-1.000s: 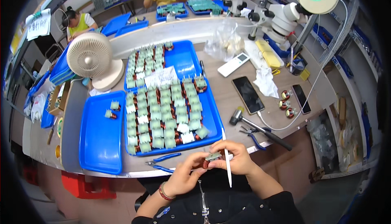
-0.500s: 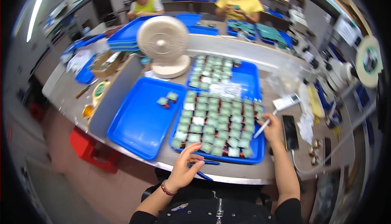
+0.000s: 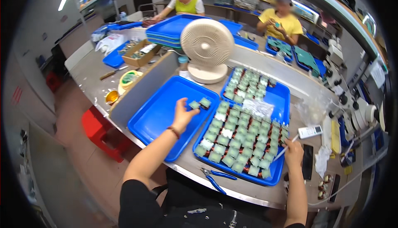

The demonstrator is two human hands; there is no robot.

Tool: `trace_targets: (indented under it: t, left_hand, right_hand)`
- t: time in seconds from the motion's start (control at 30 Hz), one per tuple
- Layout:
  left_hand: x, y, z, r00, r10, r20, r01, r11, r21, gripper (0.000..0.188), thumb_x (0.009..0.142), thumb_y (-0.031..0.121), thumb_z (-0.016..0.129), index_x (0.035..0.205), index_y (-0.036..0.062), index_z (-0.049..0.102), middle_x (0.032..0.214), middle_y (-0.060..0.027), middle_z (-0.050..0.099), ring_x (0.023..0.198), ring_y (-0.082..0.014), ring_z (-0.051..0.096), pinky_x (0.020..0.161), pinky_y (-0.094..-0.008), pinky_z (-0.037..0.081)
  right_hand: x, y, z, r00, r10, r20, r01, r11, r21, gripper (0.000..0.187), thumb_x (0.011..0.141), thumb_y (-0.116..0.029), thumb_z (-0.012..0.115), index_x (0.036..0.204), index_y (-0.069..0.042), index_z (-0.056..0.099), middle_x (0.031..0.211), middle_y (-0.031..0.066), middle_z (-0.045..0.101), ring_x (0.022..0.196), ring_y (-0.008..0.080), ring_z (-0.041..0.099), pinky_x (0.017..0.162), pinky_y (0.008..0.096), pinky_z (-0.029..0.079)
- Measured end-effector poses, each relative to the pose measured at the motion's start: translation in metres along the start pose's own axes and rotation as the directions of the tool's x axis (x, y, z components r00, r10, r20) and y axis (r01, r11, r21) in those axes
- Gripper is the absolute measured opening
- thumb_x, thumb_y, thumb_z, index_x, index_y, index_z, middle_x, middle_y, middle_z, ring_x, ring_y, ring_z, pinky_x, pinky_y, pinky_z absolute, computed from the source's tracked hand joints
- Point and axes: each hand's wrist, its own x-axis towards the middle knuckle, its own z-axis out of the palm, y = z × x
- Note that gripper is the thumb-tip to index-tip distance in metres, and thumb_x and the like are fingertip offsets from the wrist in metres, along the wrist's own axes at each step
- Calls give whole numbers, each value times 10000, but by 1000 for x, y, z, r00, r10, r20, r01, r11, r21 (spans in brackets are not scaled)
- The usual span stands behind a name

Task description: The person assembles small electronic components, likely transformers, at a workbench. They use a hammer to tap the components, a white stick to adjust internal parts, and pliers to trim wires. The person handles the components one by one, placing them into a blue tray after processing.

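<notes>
My left hand (image 3: 183, 116) hovers over the left blue tray (image 3: 159, 103), index finger and thumb apart, with nothing between them. Right beside its fingertips are two small coil parts (image 3: 205, 102) with pale green tops; whether the thumb touches one I cannot tell. My right hand (image 3: 294, 153) is closed around a slim white pen-like stick (image 3: 281, 153) at the right rim of a fuller blue tray (image 3: 271, 181). That tray holds rows of green-topped coil parts (image 3: 234, 139) with reddish-copper windings. Blue-handled cutting pliers (image 3: 217, 179) lie at the table's front edge.
Behind stands another blue tray (image 3: 282, 99) of coil parts, partly under a clear bag. A beige fan (image 3: 207, 41) stands beside the low partition. At right lie a white handheld device (image 3: 310, 131), a dark phone (image 3: 307, 161) and a cable. Two people sit across the bench.
My left hand has moved from the full tray's front edge up and left over the left tray, uncovering the pliers. The whole view has shifted; my right hand still holds the white stick.
</notes>
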Motion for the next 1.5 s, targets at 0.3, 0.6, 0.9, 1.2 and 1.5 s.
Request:
trace_targets:
  t: [0.3,0.6,0.9,1.2,1.5]
  left_hand:
    - [-13,21,3,924,-93,370,255,872,-417,446,824,48,584,1247,112,456,1029,-36,559,906,-139,551,793,-280,447]
    - [-174,96,23,524,311,793,764,240,-599,897,735,311,705,1374,9,152,1152,-246,502,1013,-288,553,888,-355,438]
    - [-227,119,48,528,296,796,629,493,-601,756,874,282,536,1393,21,53,1189,-207,492,1114,-257,500,915,-350,412]
    - [-232,112,44,605,279,746,472,629,-618,624,890,157,517,1361,-13,143,1057,-206,578,1018,-220,561,875,-313,426]
    - [-234,116,41,654,226,722,409,697,-588,573,814,36,609,1274,-25,272,900,-132,614,841,-156,602,781,-269,475]
  right_hand:
    - [-14,-7,-59,883,455,114,-461,795,394,225,769,-124,649,950,-19,568,893,118,610,756,165,570,677,296,458]
    - [-8,-135,-109,995,-70,76,-25,550,835,677,501,-334,849,1010,-28,524,1109,174,575,947,244,577,795,318,446]
    - [-12,-154,-107,992,-69,-106,126,605,786,480,568,-188,771,1010,-74,622,1050,111,611,782,237,573,670,311,431]
    - [-22,-148,-110,998,-9,-66,59,584,809,488,567,-216,775,1014,-85,632,1041,105,619,794,241,568,692,312,427]
    - [-22,-140,-111,998,-58,-15,45,561,826,475,589,-195,771,1022,-73,619,1048,95,622,857,237,564,734,314,433]
